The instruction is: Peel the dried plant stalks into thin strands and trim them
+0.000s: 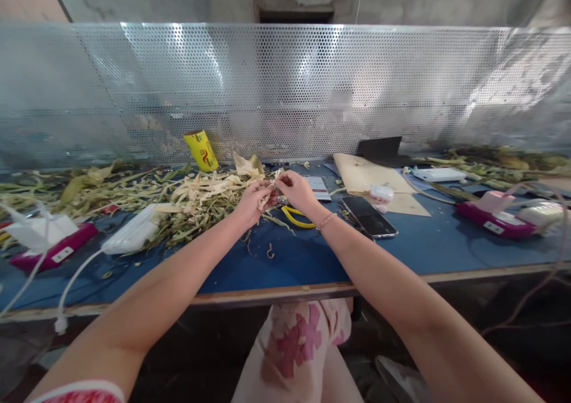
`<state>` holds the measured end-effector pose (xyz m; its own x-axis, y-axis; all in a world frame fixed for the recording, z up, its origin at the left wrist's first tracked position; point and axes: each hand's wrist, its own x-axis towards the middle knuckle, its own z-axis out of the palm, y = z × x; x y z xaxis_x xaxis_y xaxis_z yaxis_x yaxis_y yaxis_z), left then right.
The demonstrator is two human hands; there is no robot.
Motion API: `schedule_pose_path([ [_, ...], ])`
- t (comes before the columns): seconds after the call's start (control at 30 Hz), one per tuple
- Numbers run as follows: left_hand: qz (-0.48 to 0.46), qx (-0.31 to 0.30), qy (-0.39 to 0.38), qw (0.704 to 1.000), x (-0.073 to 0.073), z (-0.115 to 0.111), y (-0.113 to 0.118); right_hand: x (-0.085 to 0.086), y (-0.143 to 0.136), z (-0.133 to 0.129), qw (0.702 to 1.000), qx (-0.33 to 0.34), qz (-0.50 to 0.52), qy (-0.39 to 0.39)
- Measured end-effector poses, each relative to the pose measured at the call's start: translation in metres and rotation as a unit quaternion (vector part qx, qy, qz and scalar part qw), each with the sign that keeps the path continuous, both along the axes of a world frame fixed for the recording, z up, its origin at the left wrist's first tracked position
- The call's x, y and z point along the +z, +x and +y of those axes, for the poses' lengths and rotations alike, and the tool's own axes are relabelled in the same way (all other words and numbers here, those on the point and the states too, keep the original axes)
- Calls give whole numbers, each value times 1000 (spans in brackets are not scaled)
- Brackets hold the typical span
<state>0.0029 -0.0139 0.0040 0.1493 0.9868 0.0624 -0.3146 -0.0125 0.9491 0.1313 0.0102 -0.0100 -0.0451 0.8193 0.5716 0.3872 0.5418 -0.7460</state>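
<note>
Both of my hands meet above the blue table (276,269), near its middle. My left hand (256,203) is closed on a pale dried strip (266,199). Fingers of my right hand (295,190) pinch at the upper end of the same strip, touching the left fingertips. Left of and behind the hands lies a pile of dried husk strips (191,203), pale on top and greenish below. Yellow-handled scissors (298,219) lie just under my right wrist, their blades mostly hidden.
A black phone (369,216), cardboard sheets (363,177) and an earbud case (382,193) lie right. Purple power strips (495,223) sit at both sides, a white power bank (136,229) left. Behind stand a yellow can (201,151) and a perforated metal screen (285,93).
</note>
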Motion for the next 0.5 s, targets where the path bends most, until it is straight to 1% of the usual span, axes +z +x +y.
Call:
schedule_pose_path([
  [0.13, 21, -7, 16, 1000, -1, 0, 1, 2, 1, -4, 996, -24, -73, 45],
  [0.27, 30, -12, 28, 999, -3, 1, 2, 1, 1, -5, 991, -26, -102, 88],
  [0.4, 25, 21, 72, 997, -7, 5, 3, 0, -1, -6, 986, -8, -128, 111],
  [0.5, 53, 49, 95, 993, -10, 8, 2, 0, -3, -8, 984, -2, -138, 116],
])
